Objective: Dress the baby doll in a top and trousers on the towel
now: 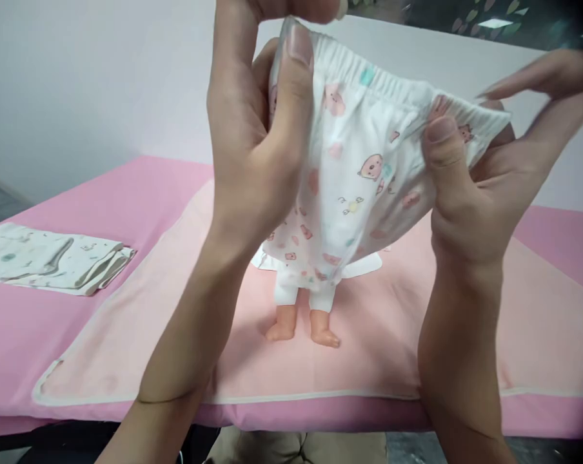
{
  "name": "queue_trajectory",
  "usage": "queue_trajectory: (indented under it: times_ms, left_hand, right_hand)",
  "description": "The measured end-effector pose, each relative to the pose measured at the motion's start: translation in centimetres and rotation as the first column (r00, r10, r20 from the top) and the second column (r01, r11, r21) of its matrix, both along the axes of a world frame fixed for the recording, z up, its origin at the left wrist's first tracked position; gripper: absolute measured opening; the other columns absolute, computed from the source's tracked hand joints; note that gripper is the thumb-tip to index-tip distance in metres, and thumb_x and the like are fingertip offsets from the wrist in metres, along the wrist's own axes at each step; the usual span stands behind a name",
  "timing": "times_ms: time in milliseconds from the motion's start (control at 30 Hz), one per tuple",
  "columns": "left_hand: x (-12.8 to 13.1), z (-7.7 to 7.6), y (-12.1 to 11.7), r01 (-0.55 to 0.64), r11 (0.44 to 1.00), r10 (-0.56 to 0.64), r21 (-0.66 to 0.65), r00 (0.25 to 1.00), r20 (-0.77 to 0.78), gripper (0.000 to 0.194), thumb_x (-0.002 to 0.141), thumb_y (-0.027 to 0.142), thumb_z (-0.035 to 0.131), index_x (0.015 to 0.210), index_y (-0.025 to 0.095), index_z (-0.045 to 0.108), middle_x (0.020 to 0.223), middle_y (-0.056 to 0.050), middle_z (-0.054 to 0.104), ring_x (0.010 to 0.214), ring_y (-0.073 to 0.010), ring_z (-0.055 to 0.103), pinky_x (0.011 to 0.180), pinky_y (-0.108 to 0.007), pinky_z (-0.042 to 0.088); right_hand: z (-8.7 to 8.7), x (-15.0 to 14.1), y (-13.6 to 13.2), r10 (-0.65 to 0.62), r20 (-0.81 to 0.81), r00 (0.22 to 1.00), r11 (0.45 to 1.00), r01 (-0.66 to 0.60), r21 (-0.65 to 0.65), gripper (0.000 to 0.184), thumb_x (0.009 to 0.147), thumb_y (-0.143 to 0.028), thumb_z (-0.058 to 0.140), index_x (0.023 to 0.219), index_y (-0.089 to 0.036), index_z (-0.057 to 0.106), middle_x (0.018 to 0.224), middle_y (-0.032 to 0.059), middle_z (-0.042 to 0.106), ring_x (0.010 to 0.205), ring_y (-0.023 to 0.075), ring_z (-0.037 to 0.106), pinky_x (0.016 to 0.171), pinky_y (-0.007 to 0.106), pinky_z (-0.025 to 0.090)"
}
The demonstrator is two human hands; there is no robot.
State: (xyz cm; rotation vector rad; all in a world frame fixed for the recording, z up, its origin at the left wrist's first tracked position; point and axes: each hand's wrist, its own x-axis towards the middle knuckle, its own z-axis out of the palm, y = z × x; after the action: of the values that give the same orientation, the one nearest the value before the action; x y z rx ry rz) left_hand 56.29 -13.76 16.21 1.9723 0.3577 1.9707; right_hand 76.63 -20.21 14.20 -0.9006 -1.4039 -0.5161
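I hold up a small pair of white baby pants [364,161] with pink animal prints, gripped by the elastic waistband. My left hand [257,129] pinches the band's left side, thumb in front. My right hand [485,174] pinches the right side with thumb and forefinger, its other fingers stretched out. Behind the pants lies a baby doll [301,316] on a light pink mat [127,335]; only its bare feet and white-clad lower legs show, the rest is hidden by the garment.
A folded white printed cloth [54,258] lies at the left on the pink table cover [11,335]. A white wall stands behind the table. The table's front edge runs close to my body.
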Motion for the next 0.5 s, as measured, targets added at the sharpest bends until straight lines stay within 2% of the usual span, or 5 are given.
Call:
queue_trajectory:
  times_ms: [100,200,333,400,500]
  left_hand:
    - [-1.6,0.7,-0.4,-0.012,0.994,0.000,-0.110,0.994,-0.110,0.072,0.112,0.076,0.024,0.119,0.029,0.079,0.123,-0.002,0.068,0.138,-0.0375,0.066,0.091,-0.049,0.060]
    - [-3.1,1.2,-1.0,0.040,0.984,-0.081,-0.176,0.970,-0.231,0.049,0.111,0.064,0.049,0.118,0.029,0.082,0.106,-0.007,0.070,0.116,-0.0390,0.077,0.076,-0.045,0.061]
    - [-3.8,0.8,-0.6,0.260,0.954,-0.295,-0.149,0.899,-0.323,0.024,0.101,0.049,0.076,0.108,0.027,0.081,0.093,-0.006,0.070,0.088,-0.0281,0.076,0.068,-0.038,0.058]
    - [-3.5,0.5,-0.2,0.411,0.902,-0.431,-0.133,0.837,-0.337,0.024,0.098,0.048,0.080,0.102,0.025,0.079,0.088,-0.006,0.069,0.080,-0.0248,0.073,0.063,-0.036,0.054]
    - [-2.6,0.2,0.2,0.489,0.858,-0.510,-0.157,0.781,-0.361,0.025,0.104,0.048,0.072,0.102,0.022,0.075,0.090,-0.006,0.068,0.083,-0.0220,0.070,0.071,-0.037,0.053]
  right_hand:
    - [0.7,1.2,-1.7,0.131,0.069,0.989,0.962,-0.110,-0.249,0.016,0.099,-0.035,0.082,0.107,-0.027,0.071,0.106,0.0034,0.065,0.092,0.0184,0.061,0.087,0.035,0.057]
    - [1.0,2.1,-3.2,0.216,0.116,0.969,0.912,-0.158,-0.379,0.015,0.093,-0.035,0.088,0.095,-0.031,0.074,0.088,0.0024,0.067,0.080,0.0211,0.060,0.077,0.038,0.055]
    - [1.0,2.3,-3.6,0.351,-0.014,0.936,0.911,-0.346,-0.224,0.025,0.090,-0.046,0.086,0.086,-0.032,0.066,0.107,0.0049,0.063,0.103,0.0254,0.064,0.105,0.048,0.056]
    - [1.0,2.1,-3.2,0.536,-0.105,0.837,0.833,-0.545,-0.092,0.035,0.091,-0.053,0.081,0.083,-0.032,0.055,0.117,0.0043,0.058,0.116,0.0257,0.063,0.113,0.048,0.054]
    - [0.9,1.9,-2.3,0.719,-0.153,0.678,0.688,-0.725,0.025,0.054,0.094,-0.065,0.071,0.075,-0.030,0.034,0.082,0.0027,0.049,0.081,0.0251,0.063,0.087,0.043,0.061]
